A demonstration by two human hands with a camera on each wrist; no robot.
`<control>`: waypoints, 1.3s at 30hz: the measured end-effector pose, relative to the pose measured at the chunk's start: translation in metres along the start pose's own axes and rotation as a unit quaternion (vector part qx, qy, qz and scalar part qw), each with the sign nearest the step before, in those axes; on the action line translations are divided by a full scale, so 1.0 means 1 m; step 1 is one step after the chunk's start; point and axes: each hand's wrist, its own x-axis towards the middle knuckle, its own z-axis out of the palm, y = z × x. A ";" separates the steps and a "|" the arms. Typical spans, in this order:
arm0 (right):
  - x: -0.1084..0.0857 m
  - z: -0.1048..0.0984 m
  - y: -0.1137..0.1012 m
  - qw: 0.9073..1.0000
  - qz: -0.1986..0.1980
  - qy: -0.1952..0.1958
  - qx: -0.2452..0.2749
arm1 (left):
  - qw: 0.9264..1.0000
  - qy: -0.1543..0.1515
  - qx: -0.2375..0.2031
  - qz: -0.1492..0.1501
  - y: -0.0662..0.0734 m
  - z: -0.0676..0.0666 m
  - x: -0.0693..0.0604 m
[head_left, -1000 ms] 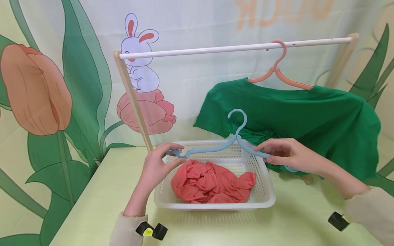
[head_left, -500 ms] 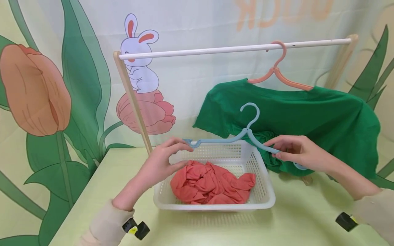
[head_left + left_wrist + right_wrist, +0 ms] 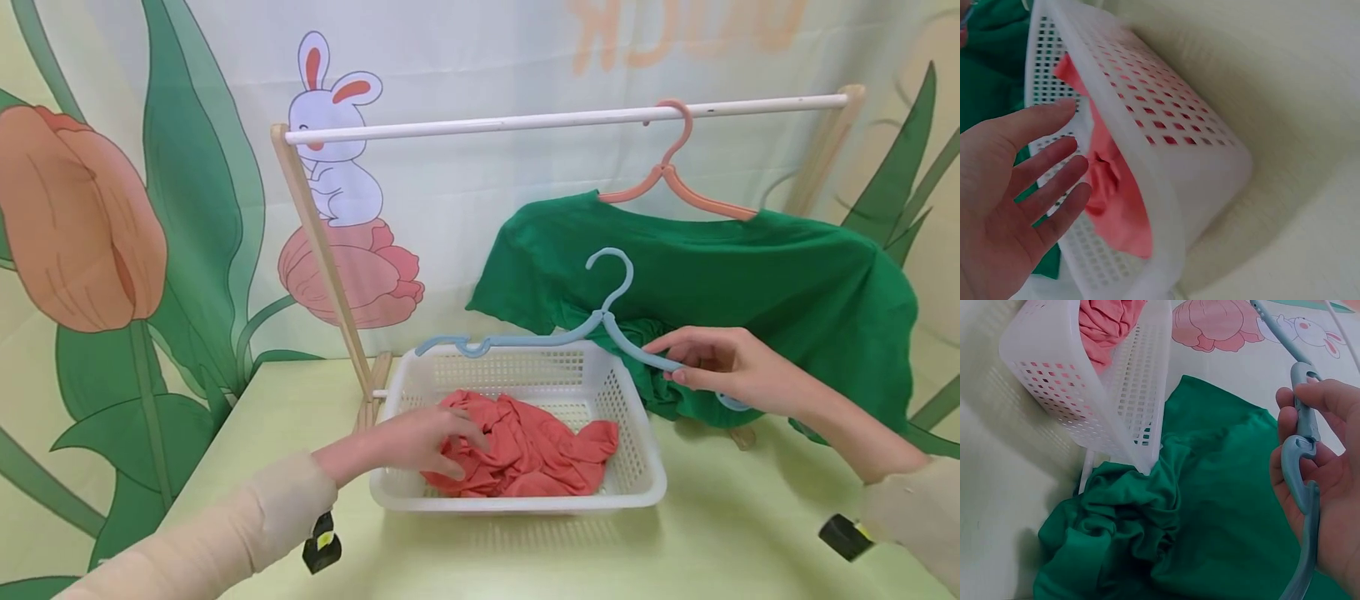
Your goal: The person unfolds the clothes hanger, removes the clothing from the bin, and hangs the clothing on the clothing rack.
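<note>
My right hand [image 3: 731,367] pinches one arm of a light blue clothes hanger [image 3: 551,339] between thumb and fingers; the right wrist view shows that hand [image 3: 1329,450] on the hanger arm [image 3: 1302,419]. The hanger's hook points up, above the far side of a white plastic basket [image 3: 656,492]. In the basket lies a crumpled red cloth garment [image 3: 536,450]. Over its left part my left hand [image 3: 431,442] is spread with loose fingers. The left wrist view has this hand [image 3: 1022,181] holding nothing, beside the red garment [image 3: 1116,206]; whether fingertips touch it I cannot tell.
A rack with a white rail [image 3: 487,125] and wooden posts [image 3: 318,242] stands behind the basket. From the rail a green shirt [image 3: 712,267] hangs on an orange hanger [image 3: 705,200], drooping to the table [image 3: 247,467] at the right. A printed curtain [image 3: 465,58] forms the background.
My left hand has let go of the blue hanger's left arm and moved down over the red garment. The right hand has shifted the hanger slightly right and up.
</note>
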 end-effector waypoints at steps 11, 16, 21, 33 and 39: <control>0.001 0.000 0.002 1.000 0.003 0.002 -0.014 | 0.995 -0.079 -0.049 -0.019 -0.023 0.011 0.009; 0.000 -0.001 0.003 1.000 0.004 0.002 -0.016 | 0.995 -0.088 -0.029 -0.021 -0.029 0.013 0.014; -0.001 -0.003 0.002 0.999 0.004 0.017 -0.027 | 0.998 -0.054 -0.007 -0.019 -0.037 -0.001 0.011; -0.006 -0.011 0.003 0.998 -0.002 0.042 -0.047 | 0.998 0.053 0.042 -0.014 -0.061 -0.080 -0.014; -0.008 -0.015 0.001 0.998 0.003 0.054 -0.044 | 0.991 0.109 0.073 -0.036 -0.070 -0.097 -0.020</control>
